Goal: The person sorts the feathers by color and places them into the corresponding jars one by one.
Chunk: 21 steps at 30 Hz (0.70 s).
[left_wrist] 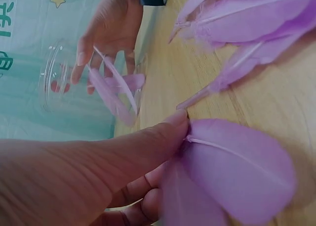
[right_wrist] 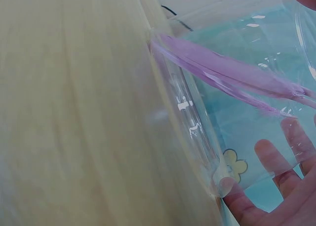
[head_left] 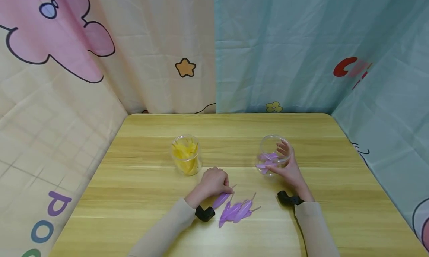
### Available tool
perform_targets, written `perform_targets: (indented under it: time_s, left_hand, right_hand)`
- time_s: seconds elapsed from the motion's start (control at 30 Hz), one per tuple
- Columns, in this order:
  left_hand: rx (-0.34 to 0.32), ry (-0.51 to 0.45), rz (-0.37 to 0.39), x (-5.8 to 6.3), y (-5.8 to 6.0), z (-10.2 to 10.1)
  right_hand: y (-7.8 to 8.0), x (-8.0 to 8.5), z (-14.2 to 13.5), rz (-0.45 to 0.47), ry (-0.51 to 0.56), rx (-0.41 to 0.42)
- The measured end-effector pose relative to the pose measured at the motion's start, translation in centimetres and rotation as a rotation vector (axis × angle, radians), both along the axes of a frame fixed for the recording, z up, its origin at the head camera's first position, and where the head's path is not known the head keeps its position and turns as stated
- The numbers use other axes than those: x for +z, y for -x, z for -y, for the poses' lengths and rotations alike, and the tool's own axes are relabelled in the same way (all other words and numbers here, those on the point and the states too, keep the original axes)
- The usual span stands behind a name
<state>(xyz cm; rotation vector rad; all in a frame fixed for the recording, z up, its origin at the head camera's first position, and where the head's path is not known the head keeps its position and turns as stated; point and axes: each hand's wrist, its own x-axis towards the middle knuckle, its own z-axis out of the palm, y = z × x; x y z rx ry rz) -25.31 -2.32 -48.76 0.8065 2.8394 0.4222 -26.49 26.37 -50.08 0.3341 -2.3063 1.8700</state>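
My left hand (head_left: 214, 181) pinches a purple feather (left_wrist: 242, 171) between thumb and fingers, low over the table. Just beside it lies a loose pile of purple feathers (head_left: 236, 211), quills pointing mostly away from me. On the right, my right hand (head_left: 291, 171) holds a clear jar (head_left: 258, 162), its thumb and fingers spread around the wall. Inside that jar a few purple feathers (right_wrist: 232, 75) lean at a slant, seen through the side in both wrist views. The jar is upright on the table, with its round mouth uncovered.
Left of centre stands a second clear jar (head_left: 200, 163) with yellow feathers (head_left: 185, 154) in it. Both jars and the pile are on a wooden table (head_left: 134, 197). Printed curtains (head_left: 214, 44) hang behind the table and at its sides. Each wrist carries a black camera (head_left: 205, 213).
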Motion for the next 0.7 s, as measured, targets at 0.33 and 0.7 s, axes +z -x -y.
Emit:
perform_targets:
  time_s: [0.33,0.7]
  left_hand:
    - [-0.005,-0.033,0.047,0.0,0.0,0.0]
    - [-0.050,-0.281,0.035,2.5,2.4,-1.0]
  right_hand:
    - [0.8,-1.6,-0.6,-0.011,-0.004,-0.008]
    - [0.7,-1.9,-0.8,-0.023,-0.019,-0.003]
